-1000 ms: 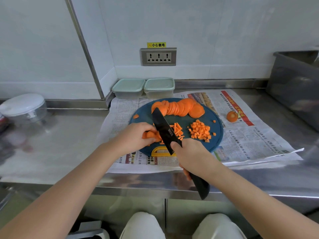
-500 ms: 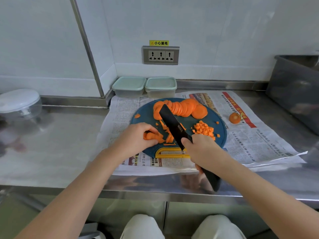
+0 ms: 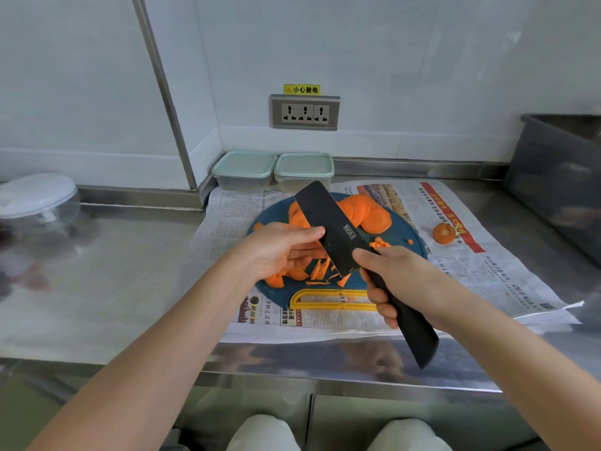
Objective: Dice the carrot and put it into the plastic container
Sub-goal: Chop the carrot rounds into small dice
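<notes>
A steel counter is running along a white wall, and a newspaper is lying spread over it beneath a round blue cutting board. Two plastic containers are sitting side by side against the wall just behind the board, both with lids on. The person is holding a black knife lifted off the board, its broad flat tilting toward the camera. The right hand is gripping the handle, fingers wrapped round it and the forefinger lying up by the blade's heel. The left hand is holding nothing, its fingers nearly straight and the fingertips touching the flat of the blade; it looks to be wiping off clinging pieces. The carrot is lying in three lots on the board: round slices fanning at the far side, loose strips under the left hand, and a small diced pile just beyond the right hand. A cut-off end is resting on the newspaper, apart from the board. Doing this well is meaning fingers sliding flat from spine toward edge, never along it, with the knife held steady. After that, the job is gathering the strips crosswise to the blade and curling the left fingertips back before cutting.
</notes>
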Motion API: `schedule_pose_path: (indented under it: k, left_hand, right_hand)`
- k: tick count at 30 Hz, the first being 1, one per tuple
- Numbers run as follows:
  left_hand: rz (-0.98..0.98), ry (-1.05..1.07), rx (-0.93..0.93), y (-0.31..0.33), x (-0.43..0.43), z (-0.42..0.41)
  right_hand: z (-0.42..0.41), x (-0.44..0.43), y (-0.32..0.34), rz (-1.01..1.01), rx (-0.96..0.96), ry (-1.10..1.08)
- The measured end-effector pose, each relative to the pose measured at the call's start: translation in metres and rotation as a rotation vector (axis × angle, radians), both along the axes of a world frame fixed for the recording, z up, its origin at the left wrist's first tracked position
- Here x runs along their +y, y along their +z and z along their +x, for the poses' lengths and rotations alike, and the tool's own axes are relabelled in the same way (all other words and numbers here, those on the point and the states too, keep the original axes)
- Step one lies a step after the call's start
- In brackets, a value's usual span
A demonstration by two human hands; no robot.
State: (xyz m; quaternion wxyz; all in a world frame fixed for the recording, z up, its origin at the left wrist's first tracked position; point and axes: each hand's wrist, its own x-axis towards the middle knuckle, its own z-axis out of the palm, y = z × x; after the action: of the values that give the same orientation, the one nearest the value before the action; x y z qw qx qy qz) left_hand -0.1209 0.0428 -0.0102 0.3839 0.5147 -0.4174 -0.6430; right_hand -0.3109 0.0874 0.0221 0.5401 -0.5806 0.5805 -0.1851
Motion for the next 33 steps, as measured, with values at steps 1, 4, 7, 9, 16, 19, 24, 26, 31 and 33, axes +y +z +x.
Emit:
schedule_pose_path:
  k: [1, 4, 7, 9, 16, 19, 24, 26, 31, 33]
  left_hand:
    - [0.011, -0.002, 0.006, 0.0, -0.001, -0.001]
    - [0.034, -0.014, 0.04, -0.001, -0.002, -0.002]
    - [0.012, -0.006, 0.074, 0.0, -0.003, -0.004]
    - [-0.014, -0.001, 0.067, 0.001, -0.002, -0.006]
    - [-0.056, 0.062, 0.086, -0.002, 0.002, -0.013]
    - [-0.147, 0.086, 0.034, -0.002, 0.004, -0.016]
    - [-0.196, 0.081, -0.04, 0.002, 0.005, -0.017]
    - [-0.193, 0.094, -0.032, 0.003, 0.005, -0.017]
    - [-0.172, 0.161, 0.039, 0.011, 0.006, 0.001]
    - [-0.228, 0.235, -0.152, 0.01, 0.006, 0.014]
  right_hand:
    - [-0.002, 0.0, 0.0, 0.0, 0.001, 0.003]
    - [-0.008, 0.001, 0.0, 0.019, -0.029, 0.006]
    - [-0.01, 0.0, 0.0, 0.021, -0.062, -0.002]
    - [-0.009, 0.001, -0.001, -0.041, -0.004, -0.003]
    - [-0.004, 0.003, -0.01, -0.217, 0.131, -0.007]
    - [-0.009, 0.002, -0.004, -0.068, -0.017, -0.041]
    - [-0.005, 0.005, -0.007, -0.228, 0.084, -0.026]
    - [-0.003, 0.006, -0.008, -0.222, 0.044, -0.04]
    - [-0.007, 0.007, -0.004, -0.025, -0.287, -0.126]
    - [-0.008, 0.007, -0.011, -0.079, -0.147, -0.114]
